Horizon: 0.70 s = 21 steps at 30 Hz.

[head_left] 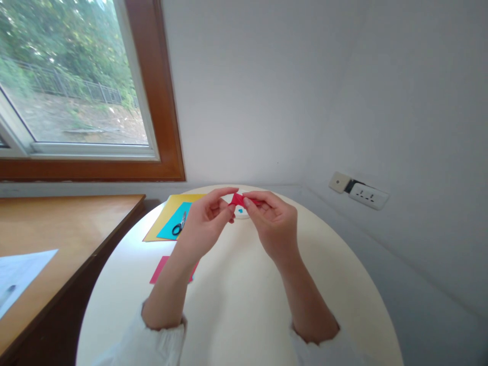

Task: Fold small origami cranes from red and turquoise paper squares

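Both hands are raised over the round table, around a small piece of folded red paper point(238, 199). My left hand point(206, 218) has its thumb and index fingertip at the paper's left end, the other fingers curled. From the other side, my right hand point(273, 218) pinches the paper between thumb and index finger, hiding part of it. Just behind the paper is a white round dish-like thing point(242, 215) with a small blue bit point(241, 210) on it, partly covered by the hands.
Left of my hands, black-handled scissors point(178, 226) lie on blue paper point(164, 232) atop yellow paper point(162, 216). Pink-red paper point(159, 269) lies partly under my left forearm. The cream round table point(244, 305) stands against the wall, beside a wooden desk point(76, 223) bearing a white sheet point(23, 274).
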Tool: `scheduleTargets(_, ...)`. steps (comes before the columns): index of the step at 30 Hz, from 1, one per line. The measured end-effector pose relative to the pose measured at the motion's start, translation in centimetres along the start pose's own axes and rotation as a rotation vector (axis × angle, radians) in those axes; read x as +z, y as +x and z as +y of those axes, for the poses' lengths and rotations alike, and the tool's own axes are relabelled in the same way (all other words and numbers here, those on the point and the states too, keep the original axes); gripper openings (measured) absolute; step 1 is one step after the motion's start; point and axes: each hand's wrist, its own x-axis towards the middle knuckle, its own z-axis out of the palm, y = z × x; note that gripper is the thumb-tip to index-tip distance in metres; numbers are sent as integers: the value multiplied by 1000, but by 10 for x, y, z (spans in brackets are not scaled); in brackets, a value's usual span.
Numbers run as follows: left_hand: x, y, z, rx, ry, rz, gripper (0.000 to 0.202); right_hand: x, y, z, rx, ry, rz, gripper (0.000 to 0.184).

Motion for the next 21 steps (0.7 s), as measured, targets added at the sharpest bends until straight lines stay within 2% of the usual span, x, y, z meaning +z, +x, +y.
scheduleTargets(8,5,1,-7,203,303,116,22,0,1,3,16,17,3,7)
scheduleTargets(12,5,2,-9,260,346,158,16,0,1,2,39,44,-29,8)
scheduleTargets(16,4,2,-10,273,313,140,11,0,1,0,38,67,-34,9)
scheduleTargets(21,3,1,-12,264,245,113,17,-1,2,-2,52,100,-46,8)
